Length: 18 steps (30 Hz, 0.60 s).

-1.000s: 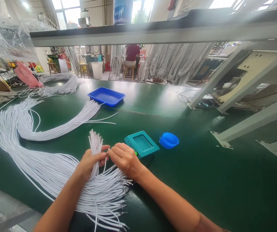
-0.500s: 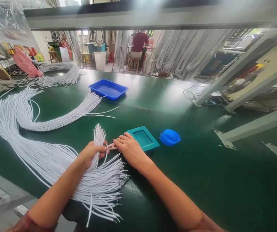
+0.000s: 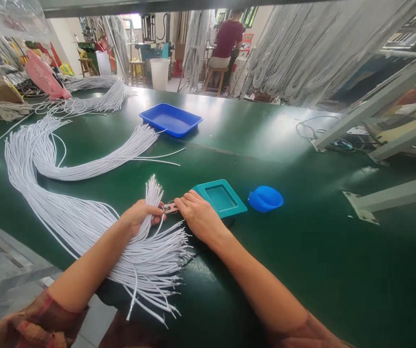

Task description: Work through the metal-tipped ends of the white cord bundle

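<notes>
In my left hand is a bunch of white cords, held upright with their metal-tipped ends above the fist. One cord end from it bends toward a small flat pinkish piece with dark openings, which meets my left fingertips. Closed over the other end of that piece is my right hand, its fingertips partly hidden. Below my hands a large bundle of white cords fans out its loose ends. A teal tray stands just beyond my right hand, with a blue round bowl to its right.
A blue tray stands farther back on the green table. Another curved stretch of cords lies at left, near a pink plastic object. Metal supports rise at right. Behind, a person sits on a stool.
The camera has tilted down a little and turned slightly left, so the scene sits higher and farther right. Both hands keep nearly the same hold on the cords and the pinkish piece.
</notes>
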Tool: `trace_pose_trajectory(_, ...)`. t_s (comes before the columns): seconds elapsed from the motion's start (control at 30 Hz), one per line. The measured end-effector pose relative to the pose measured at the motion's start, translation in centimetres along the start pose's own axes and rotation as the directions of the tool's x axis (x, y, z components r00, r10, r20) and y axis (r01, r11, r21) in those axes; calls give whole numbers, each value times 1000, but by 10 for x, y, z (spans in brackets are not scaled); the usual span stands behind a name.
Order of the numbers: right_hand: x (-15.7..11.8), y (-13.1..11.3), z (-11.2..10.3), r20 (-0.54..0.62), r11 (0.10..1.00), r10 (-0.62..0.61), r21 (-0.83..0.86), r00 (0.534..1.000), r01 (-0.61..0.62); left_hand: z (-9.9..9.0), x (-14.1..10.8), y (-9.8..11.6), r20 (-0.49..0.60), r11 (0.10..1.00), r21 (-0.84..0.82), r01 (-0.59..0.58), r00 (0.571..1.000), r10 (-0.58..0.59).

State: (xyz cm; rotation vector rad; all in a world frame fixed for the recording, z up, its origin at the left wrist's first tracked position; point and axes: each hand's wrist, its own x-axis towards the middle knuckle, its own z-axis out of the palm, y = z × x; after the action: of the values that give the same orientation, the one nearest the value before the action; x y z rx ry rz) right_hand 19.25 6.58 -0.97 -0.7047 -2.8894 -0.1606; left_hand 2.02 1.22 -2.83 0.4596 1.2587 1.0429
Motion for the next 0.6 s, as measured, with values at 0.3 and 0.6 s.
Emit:
trace_pose_trajectory(0.3,-6,19,1,-212,951,306,34,928,-306,0,0,1,-31,1000,-14,15,999,-15)
trace_pose_trajectory(0.6,-5,19,8,-154,910,414,80,897,-406,0,-12,6,-31,997,16,-79,996,79)
